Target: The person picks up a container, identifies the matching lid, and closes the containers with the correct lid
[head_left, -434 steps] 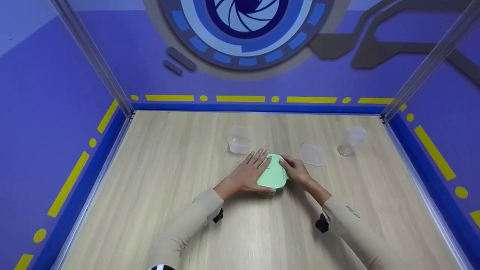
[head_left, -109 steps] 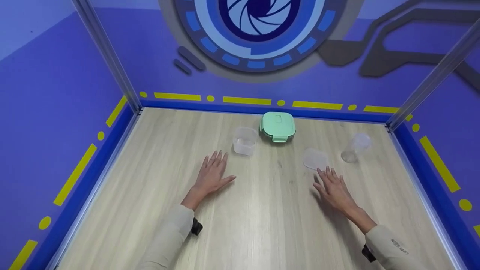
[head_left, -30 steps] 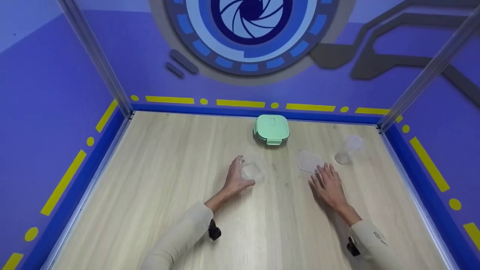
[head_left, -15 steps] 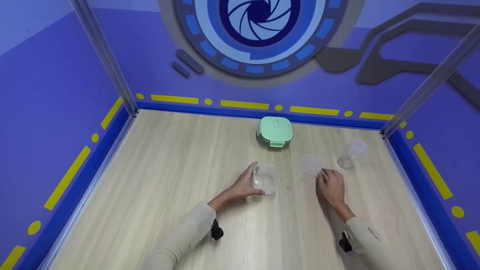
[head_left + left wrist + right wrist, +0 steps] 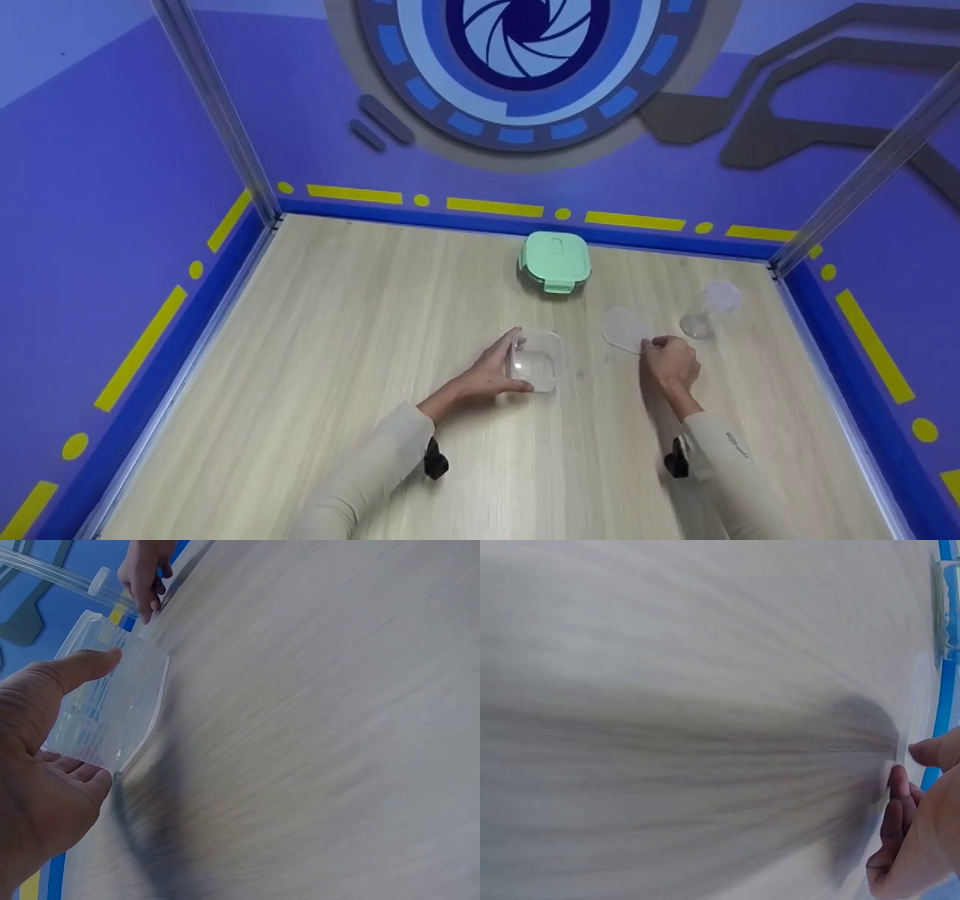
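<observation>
My left hand [image 5: 486,373] grips a clear plastic food container [image 5: 541,364] from its left side, above the middle of the table. In the left wrist view the thumb lies on one wall of the container [image 5: 112,697] and the fingers curl under the opposite side. To the right, my right hand [image 5: 673,364] pinches the near right corner of a translucent flat lid [image 5: 624,328] between thumb and fingers. The right wrist view shows the thumb and forefinger at the edge of the lid [image 5: 916,709]; most of it is cut off there.
A glass box with a mint-green clip lid [image 5: 556,259] stands near the back wall. Right of the flat lid is a clear jar or cup [image 5: 709,311] with a whitish top. Blue panels enclose the wooden table [image 5: 360,315] at the back and sides.
The mint-lidded box went from between both hands to the back. Then my left hand took the clear container and brought it right and nearer; my right fingers closed on the flat lid's corner.
</observation>
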`<state>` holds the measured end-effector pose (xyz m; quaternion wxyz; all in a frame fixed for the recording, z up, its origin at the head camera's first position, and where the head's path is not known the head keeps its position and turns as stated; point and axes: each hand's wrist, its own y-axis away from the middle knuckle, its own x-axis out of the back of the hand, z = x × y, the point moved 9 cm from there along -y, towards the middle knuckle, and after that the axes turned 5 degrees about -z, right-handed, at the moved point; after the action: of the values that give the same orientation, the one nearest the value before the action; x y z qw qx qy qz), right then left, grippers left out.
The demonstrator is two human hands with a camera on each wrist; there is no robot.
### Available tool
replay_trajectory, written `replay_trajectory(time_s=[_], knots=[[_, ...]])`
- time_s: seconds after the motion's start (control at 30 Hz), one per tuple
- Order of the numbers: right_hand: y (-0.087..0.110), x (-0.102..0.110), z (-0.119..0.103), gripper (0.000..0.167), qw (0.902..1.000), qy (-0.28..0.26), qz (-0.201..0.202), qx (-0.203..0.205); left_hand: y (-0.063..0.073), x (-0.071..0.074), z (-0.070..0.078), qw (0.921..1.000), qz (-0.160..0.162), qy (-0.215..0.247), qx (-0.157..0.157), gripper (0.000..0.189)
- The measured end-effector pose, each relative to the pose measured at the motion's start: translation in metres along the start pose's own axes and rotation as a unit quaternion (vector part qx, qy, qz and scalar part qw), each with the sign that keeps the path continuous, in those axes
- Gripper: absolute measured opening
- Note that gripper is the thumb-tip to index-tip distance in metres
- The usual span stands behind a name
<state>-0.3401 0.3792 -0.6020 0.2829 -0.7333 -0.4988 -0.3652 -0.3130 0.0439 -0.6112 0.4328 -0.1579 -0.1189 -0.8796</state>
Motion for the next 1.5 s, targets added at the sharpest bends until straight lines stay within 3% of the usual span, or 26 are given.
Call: replay_trajectory(time_s=[0.23, 0.37, 0.43, 0.57, 0.77, 0.9, 1.13, 1.27, 1.4, 1.5], knots=[[-0.003, 0.003, 0.013, 0.029, 0.9944, -0.055, -0.051, -0.075, 0.001, 0.001, 0.001, 0.9999, 0.006, 0.003, -0.013, 0.104], [-0.002, 0.002, 0.018, 0.029, 0.9792, -0.155, -0.076, -0.106, 0.000, 0.000, 0.002, 0.9999, 0.003, 0.003, -0.010, 0.104], [-0.002, -0.001, 0.020, 0.030, 0.9615, -0.227, -0.094, -0.124, 0.000, 0.000, 0.002, 1.0000, 0.001, 0.003, -0.006, 0.103], [0.001, -0.007, 0.020, 0.037, 0.9129, -0.349, -0.136, -0.162, -0.002, 0.001, 0.001, 1.0000, 0.001, 0.008, 0.000, 0.103], [0.006, -0.014, 0.019, 0.061, 0.8580, -0.421, -0.226, -0.188, -0.005, -0.002, 0.001, 0.9997, -0.005, 0.023, 0.003, 0.103], [0.008, -0.017, 0.016, 0.060, 0.8329, -0.451, -0.274, -0.167, -0.006, -0.002, 0.001, 0.9998, -0.001, 0.019, 0.001, 0.101], [0.009, -0.020, 0.013, 0.029, 0.8168, -0.473, -0.298, -0.144, -0.005, 0.000, 0.001, 0.9999, 0.003, 0.013, -0.004, 0.100], [0.012, -0.021, 0.007, 0.029, 0.8098, -0.472, -0.325, -0.126, -0.007, 0.001, 0.001, 0.9998, 0.001, 0.017, -0.013, 0.099], [0.014, -0.020, 0.001, 0.044, 0.8166, -0.461, -0.333, -0.096, -0.008, 0.001, 0.000, 0.9995, -0.001, 0.025, -0.019, 0.097], [0.015, -0.020, -0.004, 0.045, 0.8258, -0.453, -0.329, -0.070, -0.007, 0.001, -0.001, 0.9992, -0.002, 0.033, -0.020, 0.097]])
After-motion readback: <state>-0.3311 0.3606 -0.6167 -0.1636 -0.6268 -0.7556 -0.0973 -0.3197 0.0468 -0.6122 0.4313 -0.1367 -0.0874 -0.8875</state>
